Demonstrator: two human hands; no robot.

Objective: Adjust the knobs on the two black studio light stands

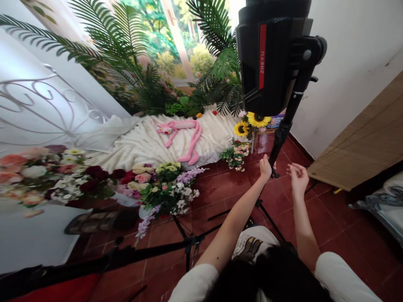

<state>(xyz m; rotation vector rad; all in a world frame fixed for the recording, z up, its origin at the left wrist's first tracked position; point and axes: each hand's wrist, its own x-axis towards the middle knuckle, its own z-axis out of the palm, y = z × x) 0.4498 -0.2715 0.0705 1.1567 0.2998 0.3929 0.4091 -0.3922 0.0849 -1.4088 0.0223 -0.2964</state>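
Observation:
Upright in front of me is a black light stand (281, 133), topped by a large black studio light (267, 63) with a red stripe. My left hand (265, 167) is wrapped round the stand's pole, near a knob low on its upper section. To the right of the pole, my right hand (298, 175) is raised, apart from the stand, with its fingers curled and the thumb near the fingertips. Whether anything small is between those fingers is too small to tell. The stand's legs spread on the red tiled floor below my hands.
A pink plush toy (189, 125) lies on a white draped bench (141, 140). Flower arrangements (163, 186) stand in front, sunflowers (258, 119) behind the stand. Another black stand (151, 251) crosses the lower left. A brown panel (355, 142) leans at the right.

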